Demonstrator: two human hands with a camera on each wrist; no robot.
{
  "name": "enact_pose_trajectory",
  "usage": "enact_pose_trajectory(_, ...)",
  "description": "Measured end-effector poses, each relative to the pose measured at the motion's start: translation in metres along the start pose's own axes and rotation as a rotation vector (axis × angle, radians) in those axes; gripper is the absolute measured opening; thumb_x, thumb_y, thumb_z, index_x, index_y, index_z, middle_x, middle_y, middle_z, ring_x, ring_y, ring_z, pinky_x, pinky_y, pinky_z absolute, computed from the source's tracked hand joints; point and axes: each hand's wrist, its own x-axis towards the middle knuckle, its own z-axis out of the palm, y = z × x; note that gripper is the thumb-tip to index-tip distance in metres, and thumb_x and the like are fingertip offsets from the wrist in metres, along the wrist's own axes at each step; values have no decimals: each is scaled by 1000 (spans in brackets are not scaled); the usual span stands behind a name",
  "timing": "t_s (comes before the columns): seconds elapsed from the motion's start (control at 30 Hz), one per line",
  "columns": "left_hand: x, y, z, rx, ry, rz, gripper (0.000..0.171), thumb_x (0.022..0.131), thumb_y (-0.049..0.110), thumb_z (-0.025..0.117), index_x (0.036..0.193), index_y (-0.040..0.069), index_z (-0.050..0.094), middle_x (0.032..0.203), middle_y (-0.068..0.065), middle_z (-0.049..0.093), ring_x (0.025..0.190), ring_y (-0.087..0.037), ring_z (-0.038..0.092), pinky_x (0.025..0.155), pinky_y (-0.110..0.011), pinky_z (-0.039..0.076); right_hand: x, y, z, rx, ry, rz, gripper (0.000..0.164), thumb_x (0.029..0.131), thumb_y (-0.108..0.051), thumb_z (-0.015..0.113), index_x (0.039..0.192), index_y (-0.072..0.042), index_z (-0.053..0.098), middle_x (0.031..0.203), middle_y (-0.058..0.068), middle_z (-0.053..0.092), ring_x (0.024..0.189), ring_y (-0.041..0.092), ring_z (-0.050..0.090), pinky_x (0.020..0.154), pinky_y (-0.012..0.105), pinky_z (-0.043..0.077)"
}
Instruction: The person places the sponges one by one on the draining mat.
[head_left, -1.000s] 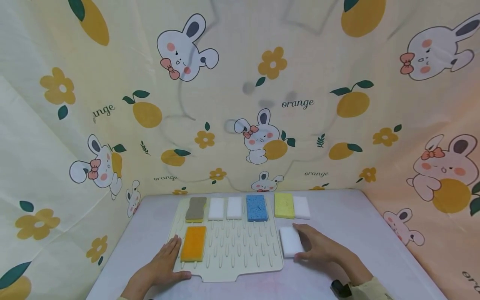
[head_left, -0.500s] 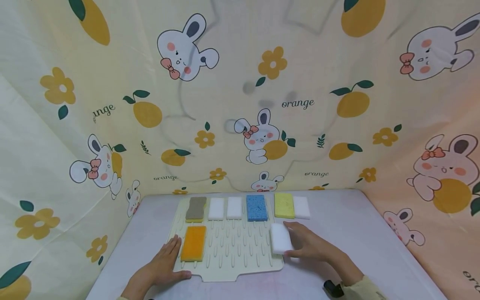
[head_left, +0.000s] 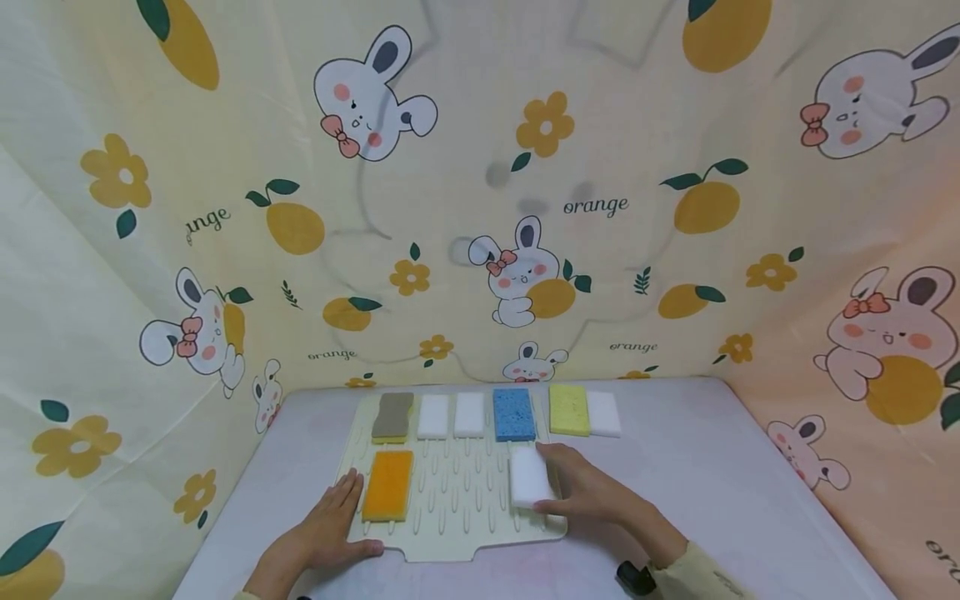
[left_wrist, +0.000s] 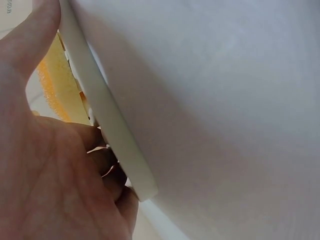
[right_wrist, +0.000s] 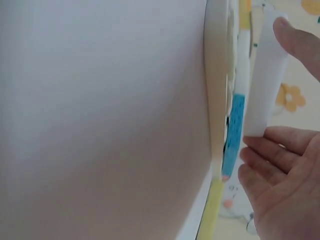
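Note:
My right hand (head_left: 585,486) holds a white sponge (head_left: 529,477) by its ends, thumb at the near end and fingers at the far one. That sponge is over the right part of a cream ridged board (head_left: 450,542); in the right wrist view a gap shows between the white sponge (right_wrist: 265,80) and the board (right_wrist: 216,90). With its fingers extended, my left hand (head_left: 326,525) rests at the board's left edge, beside an orange sponge (head_left: 387,486). In the left wrist view, the thumb and fingertips of the left hand (left_wrist: 60,165) touch the board's rim (left_wrist: 117,120).
Along the board's back row lie a grey-topped sponge (head_left: 393,417), two white sponges (head_left: 433,417) and a blue sponge (head_left: 513,414). To the right of the board, a yellow sponge (head_left: 569,409) and another white sponge (head_left: 603,414) lie on the white table (head_left: 690,467). A patterned curtain (head_left: 450,167) surrounds the table.
My right hand has carried the white sponge leftward, from beside the board's right edge to over its right part. The left hand has stayed in place.

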Motion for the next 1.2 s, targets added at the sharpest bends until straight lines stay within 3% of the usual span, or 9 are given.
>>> enact_pose_trajectory(0.4,0,-2,3,-3,-6,-1,130,81,73,81,166,-8,24,176,-29,15,163,-45,18,132,-63,15,19,-18,21,20,-11,-35,109,85,-53,90,163,4,38,166,24,42,155,47,36,124,67,32)
enact_pose_trajectory(1.03,1,-2,2,5,-10,-22,133,79,76,80,167,-6,24,176,-27,15,163,-44,17,132,-63,15,43,-38,44,1,-20,-15,110,87,-55,87,165,1,35,168,22,40,156,43,35,126,62,34)
enact_pose_trajectory(1.2,1,-2,2,3,-6,-18,133,79,76,80,167,-7,24,176,-28,15,163,-44,16,132,-63,14,49,-46,49,-7,-16,-48,109,86,-54,88,164,3,36,166,24,42,155,45,36,125,64,33)
